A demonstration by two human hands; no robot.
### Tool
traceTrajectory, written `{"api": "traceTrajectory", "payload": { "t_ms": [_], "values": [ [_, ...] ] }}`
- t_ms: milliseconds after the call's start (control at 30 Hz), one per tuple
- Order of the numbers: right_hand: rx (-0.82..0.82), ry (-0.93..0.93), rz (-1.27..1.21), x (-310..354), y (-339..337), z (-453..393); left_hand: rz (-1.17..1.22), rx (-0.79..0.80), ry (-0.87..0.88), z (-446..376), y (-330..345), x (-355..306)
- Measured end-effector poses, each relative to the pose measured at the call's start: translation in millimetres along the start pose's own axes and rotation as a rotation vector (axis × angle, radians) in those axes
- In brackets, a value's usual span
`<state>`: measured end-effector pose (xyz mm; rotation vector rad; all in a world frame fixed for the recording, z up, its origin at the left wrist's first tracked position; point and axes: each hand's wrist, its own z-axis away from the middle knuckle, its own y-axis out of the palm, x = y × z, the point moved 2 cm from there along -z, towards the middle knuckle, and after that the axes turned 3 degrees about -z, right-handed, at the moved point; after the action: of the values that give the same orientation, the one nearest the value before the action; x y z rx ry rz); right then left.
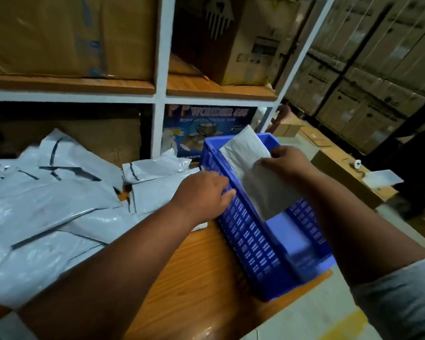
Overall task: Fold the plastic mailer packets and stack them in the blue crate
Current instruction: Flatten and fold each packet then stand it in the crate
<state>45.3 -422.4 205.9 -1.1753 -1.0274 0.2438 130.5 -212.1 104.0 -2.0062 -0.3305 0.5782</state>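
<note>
— Mailer packets point(47, 212), where are they?
— Most lie in a loose grey heap on the left of the wooden table point(201, 278), overlapping one another. One folded packet point(258, 175) is apart from them, standing tilted inside the blue crate point(250, 241), its far end poking above the rim.
— Who has hold of it?
— The right hand point(288, 163) pinches it at its upper edge, thumb and fingers curled onto the plastic.
— And the other hand?
— The left hand point(204, 195) rests on the crate's near left wall, fingers bent over the rim; it seems to grip the rim, though the fingertips are partly hidden.
— Where does the crate sit?
— At the table's right edge, just beside the heap. Behind it stand a white shelf rack point(162, 69) with cardboard boxes point(66, 35) and a tape carton point(206, 126).
</note>
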Motion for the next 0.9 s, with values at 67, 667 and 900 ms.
{"api": "traceTrajectory", "payload": {
  "t_ms": [67,667,900],
  "values": [
    [-0.039,-0.024,0.014,-27.5,-11.1,-30.3,-0.021,0.030,-0.012,-17.6,14.6,-17.3],
    [0.186,-0.114,0.350,-147.5,87.1,-170.0,-0.130,0.169,-0.192,-63.2,91.9,-49.1],
    [0.148,-0.135,0.367,-148.6,91.6,-174.4,-0.105,0.176,-0.209,-61.1,92.0,-50.4]
  ]
}}
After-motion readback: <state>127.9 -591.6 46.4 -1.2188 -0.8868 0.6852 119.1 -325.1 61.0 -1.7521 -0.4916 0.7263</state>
